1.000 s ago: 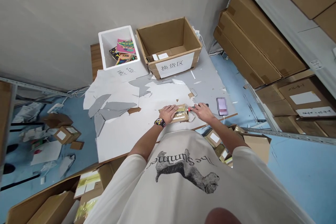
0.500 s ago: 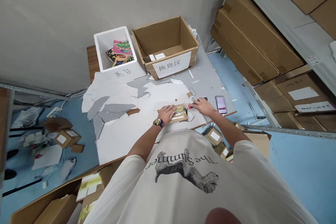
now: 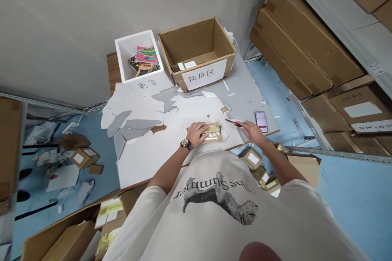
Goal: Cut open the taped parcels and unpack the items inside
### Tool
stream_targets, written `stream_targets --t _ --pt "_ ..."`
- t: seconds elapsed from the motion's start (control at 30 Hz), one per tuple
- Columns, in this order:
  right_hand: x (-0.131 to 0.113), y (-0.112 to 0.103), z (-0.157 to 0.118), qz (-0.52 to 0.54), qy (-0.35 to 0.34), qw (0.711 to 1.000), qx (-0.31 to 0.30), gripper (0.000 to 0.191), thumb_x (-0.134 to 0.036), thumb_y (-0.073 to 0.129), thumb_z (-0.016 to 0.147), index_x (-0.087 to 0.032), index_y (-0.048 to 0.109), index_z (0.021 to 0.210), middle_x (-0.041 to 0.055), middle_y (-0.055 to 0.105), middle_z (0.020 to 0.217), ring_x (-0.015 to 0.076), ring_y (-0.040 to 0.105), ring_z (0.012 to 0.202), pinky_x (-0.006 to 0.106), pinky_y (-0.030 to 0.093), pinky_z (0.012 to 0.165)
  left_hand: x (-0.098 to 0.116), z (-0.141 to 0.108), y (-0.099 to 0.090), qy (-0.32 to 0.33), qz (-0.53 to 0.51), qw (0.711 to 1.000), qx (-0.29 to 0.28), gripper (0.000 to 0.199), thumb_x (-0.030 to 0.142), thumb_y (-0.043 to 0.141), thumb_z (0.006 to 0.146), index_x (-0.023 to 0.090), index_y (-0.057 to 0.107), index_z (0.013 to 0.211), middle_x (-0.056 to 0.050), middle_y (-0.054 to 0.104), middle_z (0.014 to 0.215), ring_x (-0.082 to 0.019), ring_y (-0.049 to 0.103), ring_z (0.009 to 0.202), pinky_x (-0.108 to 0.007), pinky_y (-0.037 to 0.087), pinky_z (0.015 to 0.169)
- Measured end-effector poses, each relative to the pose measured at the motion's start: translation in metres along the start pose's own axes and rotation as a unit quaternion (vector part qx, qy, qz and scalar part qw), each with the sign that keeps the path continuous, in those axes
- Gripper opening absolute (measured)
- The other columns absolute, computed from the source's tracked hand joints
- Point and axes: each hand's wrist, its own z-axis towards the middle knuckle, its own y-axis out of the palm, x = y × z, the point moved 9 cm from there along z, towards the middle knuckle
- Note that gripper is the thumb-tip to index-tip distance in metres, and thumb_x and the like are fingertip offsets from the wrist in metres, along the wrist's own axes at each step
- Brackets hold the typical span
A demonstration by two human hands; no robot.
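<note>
Right hand [image 3: 253, 131] had slid toward 3 o'clock, away from the gold-taped parcel [image 3: 211, 132], taking the red-and-black utility knife [image 3: 233, 122] with it. Its fingers [image 3: 246, 127] were closed in a pinch on the knife's rear end, with the tip aimed toward 9 o'clock and just clear of the parcel. Left hand [image 3: 196, 133] lay on the parcel's left half, fingers loosely open, pressing rather than gripping. Parcel sat flat on the torn white sheet [image 3: 147, 163] covering the table, at 12 o'clock from the chest, with white scraps at its right edge. Phone [image 3: 261, 121], screen blurred, lay at 2 o'clock from the right hand, near it. Open cardboard carton [image 3: 197, 45] labelled 换货区 stood at the table's far end, and white foam box [image 3: 122, 59] holding colourful books [image 3: 146, 54] stood just left of it. Stacked cartons [image 3: 306, 36] sat on steel shelving at 2 o'clock. Person's shirt [image 3: 220, 212] blocked the lower frame at 6 o'clock, partly hiding small parcels [image 3: 251, 158] on the floor.
</note>
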Motion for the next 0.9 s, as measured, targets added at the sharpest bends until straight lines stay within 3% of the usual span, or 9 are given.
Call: stream_targets --t 0.13,0.27,0.37,0.5,0.67,0.9 --pt "0.007 0.018 -0.017 0.182 0.074 0.979 0.051 0.060 -0.041 0.031 0.118 -0.022 0.063 0.165 0.0143 0.081 0.127 0.0301 0.075 0.106 0.043 0.061 0.096 0.011 -0.019 0.012 -0.003 -0.005 0.999 -0.033 0.043 0.055 0.069 0.106 0.034 0.080 0.141 -0.011 0.074 0.141 -0.035 0.065 0.133 -0.055 0.047 0.121" --pt "-0.010 0.048 -0.014 0.290 0.103 0.951 -0.010 0.060 -0.050 0.037 0.116 -0.020 0.071 0.154 0.0073 0.082 0.101 0.0217 0.070 0.073 0.034 0.058 0.078 0.019 -0.019 0.026 -0.027 0.014 0.998 -0.059 0.054 0.057 0.080 0.099 0.033 0.074 0.148 -0.012 0.072 0.142 -0.037 0.063 0.133 -0.055 0.045 0.120" --pt "-0.023 0.054 -0.007 0.302 0.085 0.948 -0.046 0.053 -0.047 0.042 0.113 -0.021 0.077 0.144 0.0040 0.080 0.092 0.0190 0.067 0.066 0.030 0.053 0.074 0.018 -0.010 0.032 -0.074 0.017 0.994 -0.077 0.054 0.056 0.086 0.094 0.032 0.076 0.141 -0.011 0.073 0.133 -0.038 0.063 0.130 -0.056 0.044 0.117" --pt "-0.020 0.051 0.002 0.292 0.072 0.950 -0.085 0.045 -0.044 0.044 0.112 -0.022 0.081 0.126 0.0022 0.078 0.087 0.0179 0.066 0.065 0.028 0.050 0.070 0.015 -0.002 0.035 -0.134 -0.008 0.987 -0.088 0.048 0.052 0.094 0.088 0.031 0.076 0.128 -0.009 0.070 0.127 -0.036 0.062 0.122 -0.053 0.046 0.107" --pt "-0.016 0.054 0.017 0.293 0.053 0.939 -0.169 0.042 -0.046 0.045 0.110 -0.023 0.079 0.118 -0.0006 0.075 0.083 0.0163 0.060 0.059 0.026 0.048 0.063 0.022 -0.005 0.033 -0.128 -0.026 0.989 -0.064 0.044 0.042 0.095 0.089 0.032 0.072 0.125 -0.009 0.066 0.135 -0.035 0.058 0.127 -0.054 0.043 0.108" --pt "-0.042 0.058 0.058 0.314 0.010 0.909 -0.275 0.044 -0.053 0.052 0.107 -0.019 0.078 0.119 -0.0023 0.067 0.074 0.0145 0.055 0.052 0.027 0.046 0.058 0.031 -0.008 0.032 -0.107 -0.015 0.993 -0.055 0.043 0.034 0.094 0.091 0.032 0.072 0.127 -0.008 0.069 0.134 -0.035 0.061 0.129 -0.056 0.038 0.117"
